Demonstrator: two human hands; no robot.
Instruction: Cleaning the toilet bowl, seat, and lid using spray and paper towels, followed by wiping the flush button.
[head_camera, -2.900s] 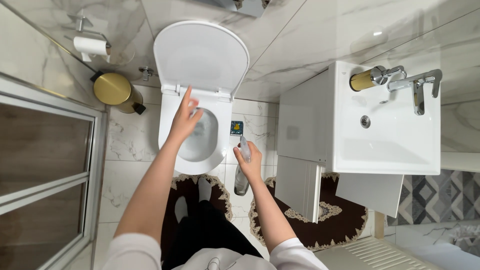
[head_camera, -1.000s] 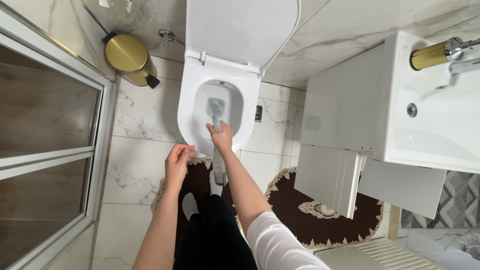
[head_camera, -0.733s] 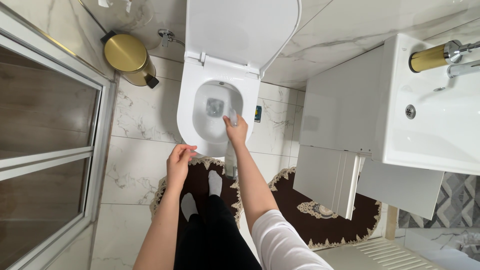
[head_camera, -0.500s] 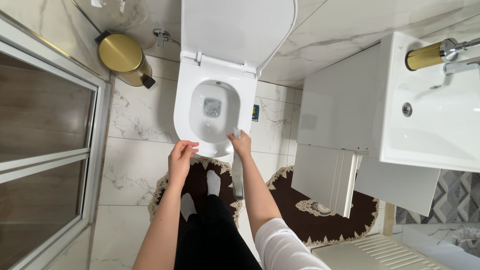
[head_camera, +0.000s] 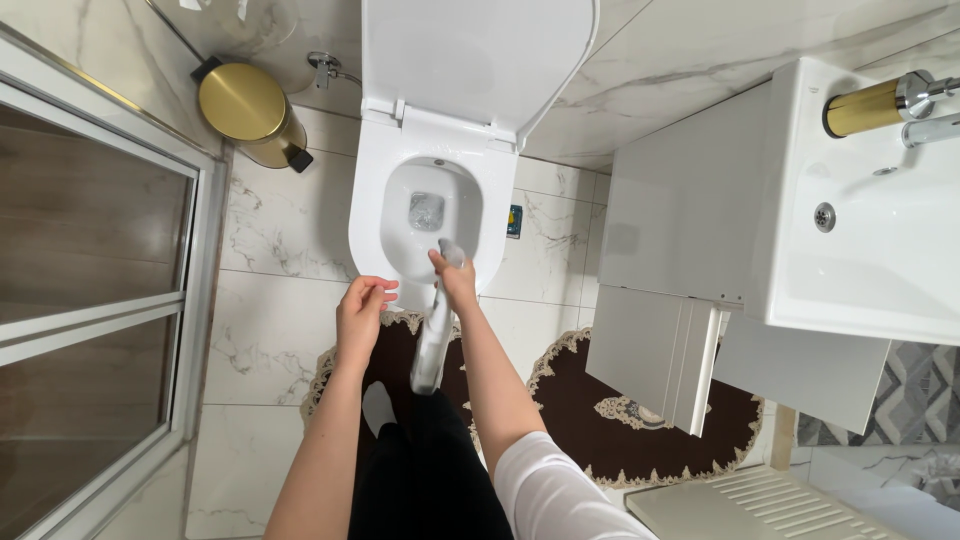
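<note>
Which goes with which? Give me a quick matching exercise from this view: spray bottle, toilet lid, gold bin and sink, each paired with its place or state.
Things:
1. spray bottle
2. toilet lid
3. gold bin
4. sink

Places or states:
A. on the floor left of the toilet
B. raised upright
C. gripped in the right hand
D. at the right edge, above the white cabinet

Pairs: 1-C, 2-B, 3-A, 4-D
</note>
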